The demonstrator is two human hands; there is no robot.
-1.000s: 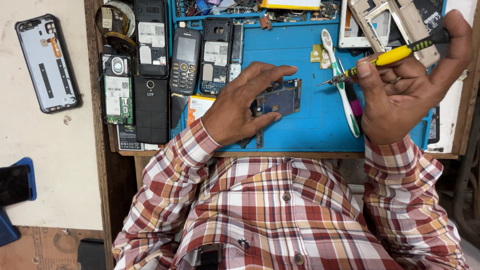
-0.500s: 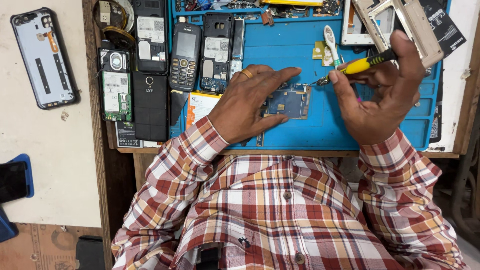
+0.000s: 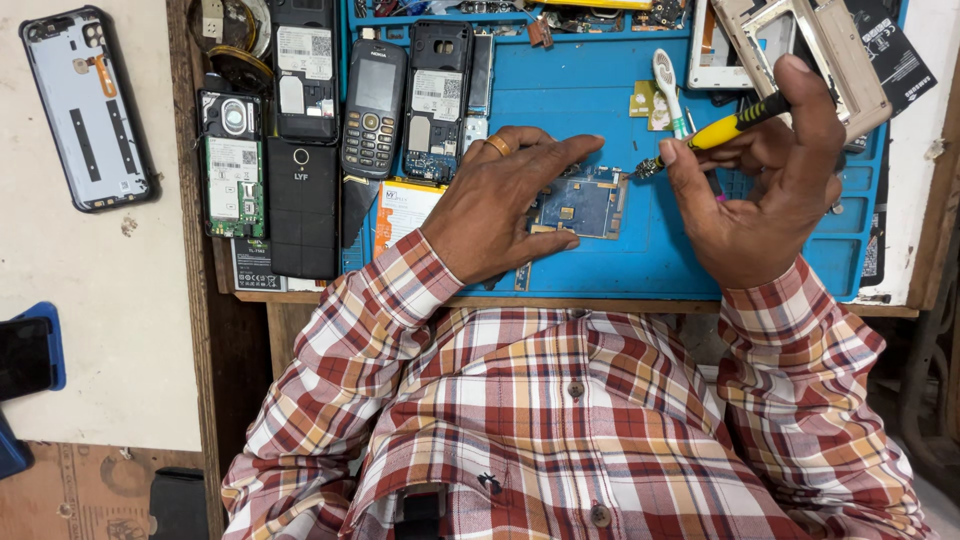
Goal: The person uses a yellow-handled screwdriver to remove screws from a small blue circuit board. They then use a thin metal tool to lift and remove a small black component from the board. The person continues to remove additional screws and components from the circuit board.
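The circuit board [image 3: 582,205] is pinned flat on the blue mat [image 3: 640,262] under the left hand [image 3: 500,205], steadying it; beside it, a yellow screwdriver [image 3: 722,128] is grasped by the right hand [image 3: 765,190], tip angled toward the board's edge.

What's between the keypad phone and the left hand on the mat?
In the head view, an opened phone body with its back cover off lies between the black keypad phone and the left hand, which presses on the circuit board.

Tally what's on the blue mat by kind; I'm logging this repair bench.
Circuit board: 1, circuit board under the left hand
Screwdriver: 1, yellow-handled screwdriver in the right hand
Toothbrush: 1, white toothbrush
Keypad phone: 1, black keypad phone
Total: 4
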